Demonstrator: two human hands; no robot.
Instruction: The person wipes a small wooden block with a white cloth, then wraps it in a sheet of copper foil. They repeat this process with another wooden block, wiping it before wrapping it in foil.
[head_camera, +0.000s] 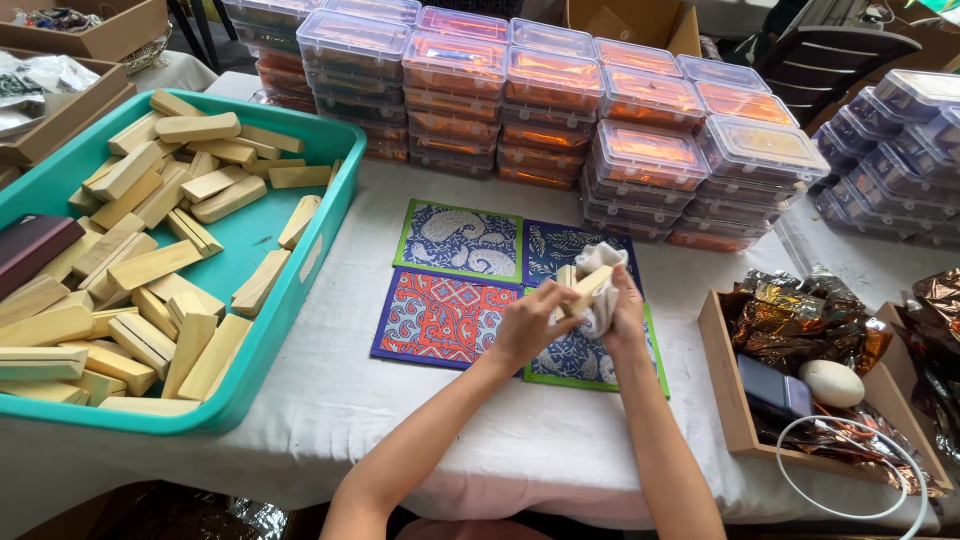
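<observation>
Bright, even daylight fills the scene, and colours read strongly. Shadows are soft and faint: a pale one lies on the white cloth of the table (330, 400) under the teal tray (300, 270). Glare glints off the lids of the stacked plastic boxes (650, 150) and the crinkled foil (800, 320). Focus is sharp in the middle; straight lines bow near the edges, and the far corners look softer.

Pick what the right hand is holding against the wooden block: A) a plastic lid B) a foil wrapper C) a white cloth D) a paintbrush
C: the right hand bunches a white cloth against the pale wooden block, which the left hand grips, over the patterned mats.
</observation>
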